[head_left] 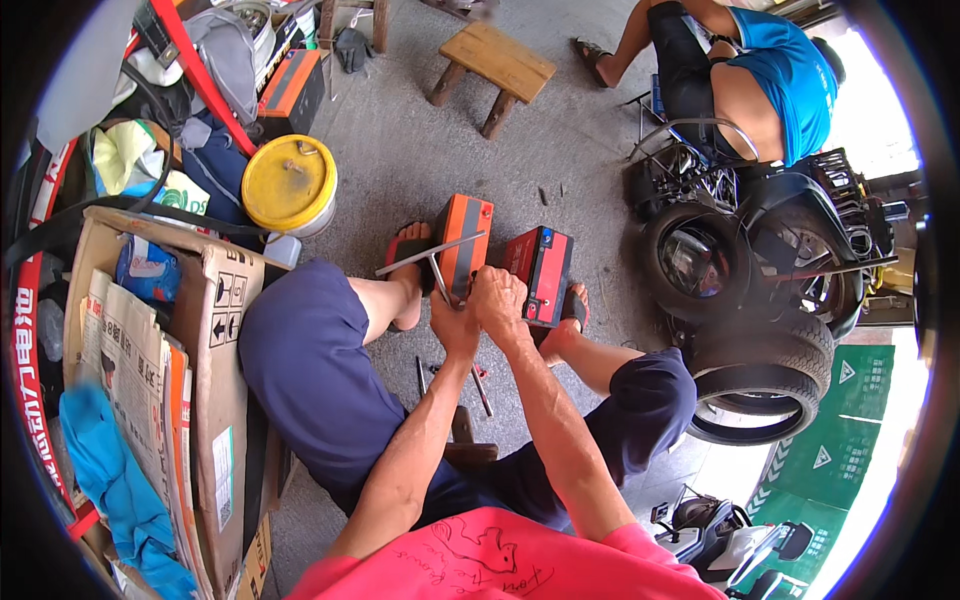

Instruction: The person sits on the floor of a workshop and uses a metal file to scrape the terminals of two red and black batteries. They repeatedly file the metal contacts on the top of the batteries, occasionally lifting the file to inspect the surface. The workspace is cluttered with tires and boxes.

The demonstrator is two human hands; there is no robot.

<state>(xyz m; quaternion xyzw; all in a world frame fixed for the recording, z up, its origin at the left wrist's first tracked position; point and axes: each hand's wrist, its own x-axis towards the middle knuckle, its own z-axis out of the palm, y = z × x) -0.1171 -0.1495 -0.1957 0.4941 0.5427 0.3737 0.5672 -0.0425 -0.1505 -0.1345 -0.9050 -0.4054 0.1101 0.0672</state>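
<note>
Tool (432,254), T-shaped, stem in your curled left hand (456,325); right hand (498,298) closed beside it, can't tell on what. Orange battery (466,259) just ahead of both, red battery (545,272) ahead-right. Best grip firmly, keep tool off battery terminals (487,211).

A bare-metal T-shaped tool (433,254) slants up rightward, its crossbar over an orange battery (462,262) with dark sides and a red-capped terminal. Just to the right, apart, a red-and-black battery (551,277) sits on the grey floor (385,150), roughly parallel to it.
</note>
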